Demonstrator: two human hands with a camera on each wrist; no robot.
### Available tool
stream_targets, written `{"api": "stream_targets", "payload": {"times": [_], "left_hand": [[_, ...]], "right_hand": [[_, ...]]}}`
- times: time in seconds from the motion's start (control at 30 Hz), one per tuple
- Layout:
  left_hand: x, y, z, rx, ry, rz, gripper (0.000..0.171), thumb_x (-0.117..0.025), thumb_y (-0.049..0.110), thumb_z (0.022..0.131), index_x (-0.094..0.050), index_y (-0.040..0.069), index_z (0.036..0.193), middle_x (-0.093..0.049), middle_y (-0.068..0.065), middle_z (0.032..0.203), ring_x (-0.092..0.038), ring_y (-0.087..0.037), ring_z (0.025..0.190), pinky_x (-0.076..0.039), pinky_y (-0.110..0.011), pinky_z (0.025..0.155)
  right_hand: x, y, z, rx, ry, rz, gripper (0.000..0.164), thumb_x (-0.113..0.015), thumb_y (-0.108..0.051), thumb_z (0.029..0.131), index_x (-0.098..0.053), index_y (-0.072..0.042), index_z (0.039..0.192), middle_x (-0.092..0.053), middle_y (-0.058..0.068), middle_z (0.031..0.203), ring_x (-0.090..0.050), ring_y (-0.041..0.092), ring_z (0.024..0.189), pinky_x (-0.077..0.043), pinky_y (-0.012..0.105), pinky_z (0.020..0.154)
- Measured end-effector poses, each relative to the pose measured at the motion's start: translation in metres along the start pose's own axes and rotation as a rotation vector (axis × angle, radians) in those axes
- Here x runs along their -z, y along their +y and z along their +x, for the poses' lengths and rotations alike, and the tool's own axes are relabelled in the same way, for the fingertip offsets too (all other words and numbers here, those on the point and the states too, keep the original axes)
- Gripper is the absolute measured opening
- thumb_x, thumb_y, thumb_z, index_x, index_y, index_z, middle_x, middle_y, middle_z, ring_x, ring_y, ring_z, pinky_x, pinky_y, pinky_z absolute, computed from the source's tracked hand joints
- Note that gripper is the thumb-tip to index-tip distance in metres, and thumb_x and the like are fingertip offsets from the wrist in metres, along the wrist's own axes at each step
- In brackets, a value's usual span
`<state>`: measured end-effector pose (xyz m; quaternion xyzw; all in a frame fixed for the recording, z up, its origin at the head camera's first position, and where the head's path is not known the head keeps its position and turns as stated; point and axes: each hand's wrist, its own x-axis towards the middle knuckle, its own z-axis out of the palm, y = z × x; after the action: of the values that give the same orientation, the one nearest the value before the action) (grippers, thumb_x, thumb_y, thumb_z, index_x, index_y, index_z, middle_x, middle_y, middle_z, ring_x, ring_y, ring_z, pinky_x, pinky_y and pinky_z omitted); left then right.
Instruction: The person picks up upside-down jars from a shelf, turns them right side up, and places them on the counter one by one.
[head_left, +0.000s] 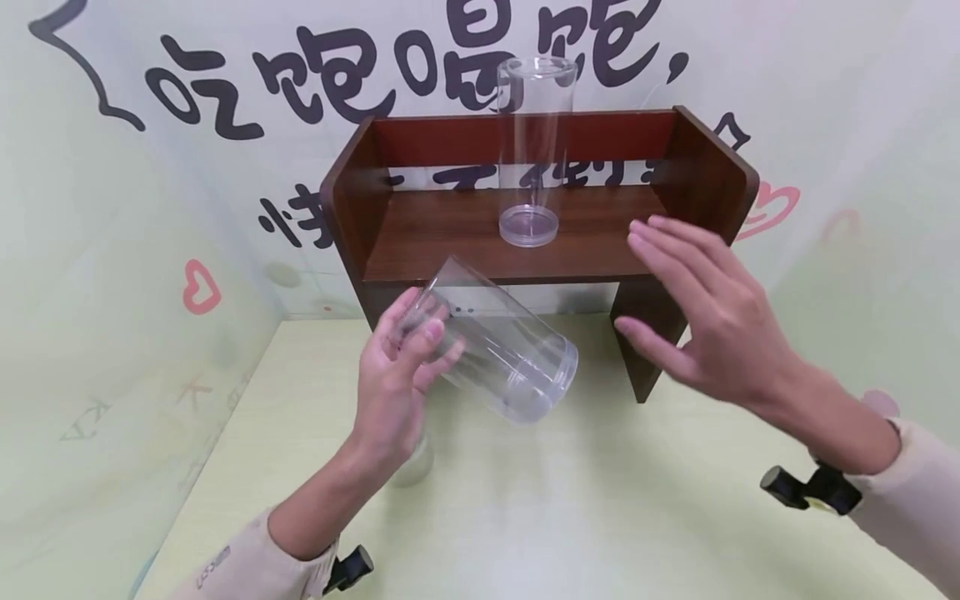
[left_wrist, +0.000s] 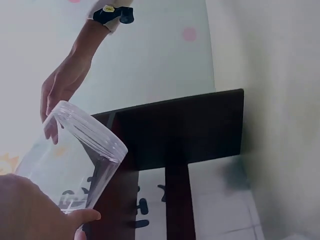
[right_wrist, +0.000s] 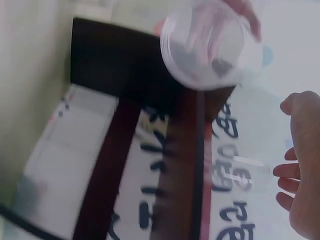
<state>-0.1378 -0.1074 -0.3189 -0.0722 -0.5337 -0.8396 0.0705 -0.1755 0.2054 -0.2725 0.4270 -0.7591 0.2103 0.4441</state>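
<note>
My left hand grips a clear plastic cylinder near one end, its thumb and fingers curled around the wall. The cylinder tilts down to the right, with its thick ringed end lowest, in front of the shelf. In the left wrist view that ringed end points up, and the right wrist view shows it as a round face. Off to the right, my right hand hovers with fingers extended and thumb apart, holding nothing. A second clear cylinder stands upright on the shelf.
A dark brown wooden shelf with side panels and a back rail stands on the pale table. Behind my left wrist, a clear round object on the table is partly hidden. Walls with black lettering enclose the back and sides.
</note>
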Motion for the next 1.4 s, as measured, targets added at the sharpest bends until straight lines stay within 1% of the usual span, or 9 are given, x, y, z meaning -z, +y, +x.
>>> {"api": "stream_targets", "payload": {"times": [0.1, 0.3, 0.37, 0.5, 0.7, 0.87, 1.07, 1.23, 1.4], "left_hand": [[0.000, -0.008, -0.002, 0.014, -0.013, -0.055, 0.070, -0.060, 0.012, 0.099, -0.030, 0.002, 0.162, -0.045, -0.016, 0.154, -0.049, -0.033, 0.145, -0.058, -0.046, 0.103], [-0.001, -0.024, -0.005, 0.015, -0.039, -0.160, 0.068, -0.062, 0.016, 0.098, -0.036, -0.001, 0.159, -0.047, -0.015, 0.150, -0.047, -0.035, 0.141, -0.053, -0.059, 0.108], [-0.002, -0.028, -0.007, 0.011, -0.033, -0.184, 0.069, -0.062, 0.018, 0.098, -0.036, -0.001, 0.159, -0.049, -0.015, 0.149, -0.049, -0.034, 0.139, -0.050, -0.062, 0.109], [-0.003, -0.034, -0.009, 0.003, 0.000, -0.216, 0.064, -0.064, 0.021, 0.099, -0.042, -0.001, 0.155, -0.055, -0.014, 0.139, -0.055, -0.032, 0.132, -0.048, -0.065, 0.110], [-0.007, -0.044, -0.012, 0.005, 0.021, -0.243, 0.053, -0.067, 0.024, 0.098, -0.051, 0.002, 0.144, -0.058, -0.011, 0.130, -0.057, -0.029, 0.129, -0.047, -0.066, 0.112], [-0.008, -0.051, -0.015, 0.029, 0.005, -0.246, 0.054, -0.065, 0.024, 0.098, -0.050, 0.005, 0.147, -0.055, -0.011, 0.135, -0.053, -0.032, 0.134, -0.048, -0.063, 0.112], [-0.001, -0.053, -0.018, 0.070, -0.034, -0.231, 0.061, -0.063, 0.021, 0.100, -0.043, 0.004, 0.155, -0.052, -0.011, 0.141, -0.049, -0.035, 0.140, -0.050, -0.060, 0.111], [0.011, -0.053, -0.019, 0.135, -0.106, -0.142, 0.059, -0.056, 0.018, 0.105, -0.037, 0.001, 0.158, -0.050, -0.012, 0.145, -0.045, -0.032, 0.145, -0.049, -0.060, 0.112], [0.022, -0.051, -0.021, 0.200, -0.173, -0.049, 0.057, -0.054, 0.016, 0.107, -0.034, -0.004, 0.157, -0.043, -0.018, 0.155, -0.037, -0.036, 0.154, -0.041, -0.061, 0.118]], "right_hand": [[-0.009, -0.013, -0.008, 0.002, -0.010, 0.074, 0.070, -0.060, -0.050, 0.105, -0.061, 0.011, 0.139, -0.065, 0.027, 0.140, -0.060, 0.044, 0.130, -0.038, 0.032, 0.123], [-0.030, -0.032, -0.031, -0.052, -0.027, 0.227, 0.079, -0.060, -0.052, 0.104, -0.052, 0.014, 0.145, -0.060, 0.026, 0.147, -0.057, 0.040, 0.133, -0.040, 0.032, 0.122], [-0.038, -0.036, -0.039, -0.082, -0.044, 0.273, 0.086, -0.062, -0.056, 0.102, -0.047, 0.015, 0.149, -0.056, 0.025, 0.152, -0.054, 0.036, 0.138, -0.039, 0.032, 0.123], [-0.053, -0.043, -0.055, -0.153, -0.062, 0.373, 0.102, -0.070, -0.061, 0.095, -0.037, 0.016, 0.153, -0.047, 0.024, 0.159, -0.047, 0.031, 0.147, -0.036, 0.031, 0.124], [-0.073, -0.052, -0.072, -0.287, -0.072, 0.465, 0.118, -0.080, -0.063, 0.085, -0.026, 0.012, 0.159, -0.043, 0.020, 0.161, -0.045, 0.031, 0.147, -0.037, 0.028, 0.123], [-0.084, -0.058, -0.082, -0.371, -0.060, 0.556, 0.117, -0.085, -0.055, 0.083, -0.024, 0.008, 0.161, -0.044, 0.021, 0.158, -0.050, 0.027, 0.140, -0.048, 0.026, 0.112], [-0.087, -0.056, -0.088, -0.378, -0.043, 0.615, 0.111, -0.087, -0.047, 0.084, -0.027, 0.008, 0.160, -0.045, 0.027, 0.153, -0.053, 0.022, 0.138, -0.052, 0.028, 0.107], [-0.086, -0.051, -0.091, -0.368, -0.047, 0.639, 0.109, -0.088, -0.042, 0.084, -0.029, 0.008, 0.160, -0.047, 0.028, 0.150, -0.054, 0.021, 0.137, -0.052, 0.029, 0.107], [-0.082, -0.046, -0.094, -0.359, -0.075, 0.644, 0.106, -0.087, -0.042, 0.085, -0.031, 0.009, 0.158, -0.047, 0.026, 0.149, -0.053, 0.020, 0.135, -0.050, 0.031, 0.109]]}}
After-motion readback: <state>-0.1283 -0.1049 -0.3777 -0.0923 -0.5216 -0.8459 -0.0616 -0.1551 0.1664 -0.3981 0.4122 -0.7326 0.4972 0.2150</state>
